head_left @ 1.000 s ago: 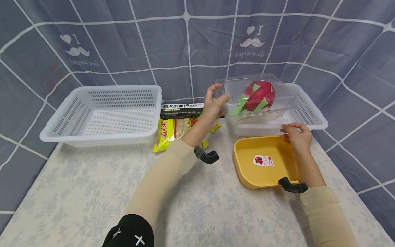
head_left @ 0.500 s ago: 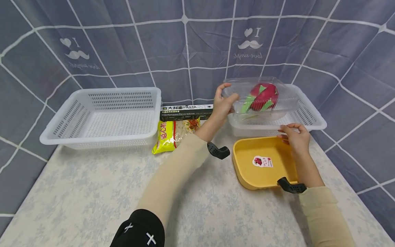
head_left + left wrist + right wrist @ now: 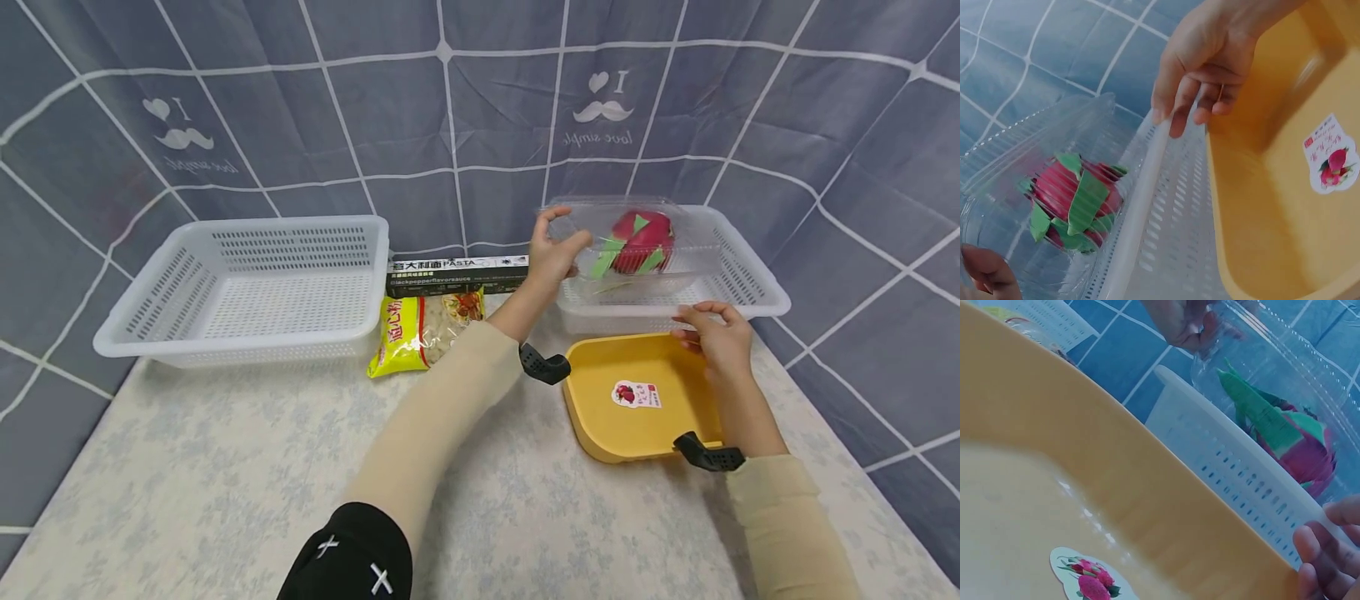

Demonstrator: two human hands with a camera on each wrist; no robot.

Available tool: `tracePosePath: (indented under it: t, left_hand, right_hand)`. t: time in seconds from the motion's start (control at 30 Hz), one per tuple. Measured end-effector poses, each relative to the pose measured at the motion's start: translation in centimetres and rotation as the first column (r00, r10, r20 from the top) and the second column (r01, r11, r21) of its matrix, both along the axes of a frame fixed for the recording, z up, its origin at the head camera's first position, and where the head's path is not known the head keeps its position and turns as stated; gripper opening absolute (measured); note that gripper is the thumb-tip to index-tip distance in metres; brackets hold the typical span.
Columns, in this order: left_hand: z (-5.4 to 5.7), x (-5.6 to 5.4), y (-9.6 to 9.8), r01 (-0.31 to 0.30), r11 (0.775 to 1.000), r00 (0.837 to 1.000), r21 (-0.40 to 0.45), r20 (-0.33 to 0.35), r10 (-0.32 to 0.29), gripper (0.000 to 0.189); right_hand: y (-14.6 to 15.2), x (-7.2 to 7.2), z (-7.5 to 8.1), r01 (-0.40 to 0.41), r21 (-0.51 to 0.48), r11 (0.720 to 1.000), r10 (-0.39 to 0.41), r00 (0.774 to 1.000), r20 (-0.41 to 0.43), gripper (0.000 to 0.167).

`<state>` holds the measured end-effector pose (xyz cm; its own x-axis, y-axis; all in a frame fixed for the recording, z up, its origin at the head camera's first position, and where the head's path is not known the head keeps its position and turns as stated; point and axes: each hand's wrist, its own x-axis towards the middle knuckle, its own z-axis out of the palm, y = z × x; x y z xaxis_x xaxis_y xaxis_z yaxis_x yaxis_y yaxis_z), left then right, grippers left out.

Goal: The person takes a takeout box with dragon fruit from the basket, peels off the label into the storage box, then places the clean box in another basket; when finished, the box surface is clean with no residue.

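Note:
My left hand (image 3: 553, 252) grips the left end of a clear plastic clamshell box (image 3: 693, 250) over the right white basket (image 3: 757, 279). Inside the box lies a red dragon fruit (image 3: 1063, 194) with green leaf tips, perhaps a model. My right hand (image 3: 723, 337) pinches the basket's front rim between thumb and fingers, as the left wrist view shows. Below that hand stands a yellow tray (image 3: 600, 417) with a dragon fruit sticker (image 3: 636, 394) on its floor. The box overlaps the basket's opening in the head view.
On the left is another white perforated basket (image 3: 285, 304). Between the baskets lie a black pasta box (image 3: 457, 277) and a yellow noodle bag (image 3: 405, 333), partly behind my left forearm. A blue-grey grid curtain (image 3: 375, 100) hangs behind the patterned table (image 3: 225, 467).
My left hand has shifted right and a little down with the clamshell box, which sits lower over the basket. More of the noodle bag and pasta box shows. My right hand stays on the rim.

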<state>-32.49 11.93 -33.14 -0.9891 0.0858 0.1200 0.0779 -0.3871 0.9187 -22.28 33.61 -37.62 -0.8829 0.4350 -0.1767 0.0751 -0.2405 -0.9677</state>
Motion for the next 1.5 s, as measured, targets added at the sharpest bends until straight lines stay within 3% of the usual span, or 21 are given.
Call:
tracePosePath:
  t: [0.27, 0.5, 0.83, 1.03, 1.13, 1.3, 1.5]
  left_hand:
    - [0.7, -0.9, 0.2, 0.024, 0.991, 0.999, -0.130, -0.026, -0.028, 0.051]
    - [0.6, -1.2, 0.6, 0.064, 0.980, 0.998, -0.186, -0.015, -0.068, 0.051]
    - [-1.1, -1.0, 1.0, 0.027, 0.976, 1.000, -0.216, -0.008, -0.029, 0.050]
    - [-1.7, -1.2, 0.7, 0.045, 0.974, 0.999, -0.223, 0.012, -0.043, 0.046]
    - [-1.7, -1.4, 0.5, 0.085, 0.960, 0.996, -0.268, 0.024, -0.082, 0.047]
    - [-1.6, -1.8, 0.7, 0.150, 0.917, 0.989, -0.369, 0.047, -0.143, 0.049]
    - [-1.4, -1.8, 1.3, 0.152, 0.877, 0.988, -0.456, 0.077, -0.131, 0.053]
  right_hand:
    - [-0.1, -0.3, 0.6, -0.010, 0.029, 1.000, 0.010, 1.000, 0.002, 0.025]
    - [0.0, -0.4, 0.6, -0.002, 0.032, 0.999, 0.001, 1.000, 0.017, 0.022]
    - [-0.3, -0.4, 0.3, -0.013, 0.039, 0.999, 0.013, 1.000, 0.010, 0.020]
    - [-0.6, -0.5, 0.3, -0.015, 0.060, 0.998, 0.015, 1.000, 0.010, 0.020]
    - [-0.5, -0.4, 0.3, -0.005, 0.067, 0.998, 0.004, 1.000, 0.018, 0.021]
    - [-0.2, -0.4, 0.2, 0.009, 0.069, 0.998, -0.010, 1.000, 0.015, 0.021]
    - [-0.1, 0.0, 0.1, 0.020, 0.082, 0.996, -0.023, 0.999, 0.037, 0.022]
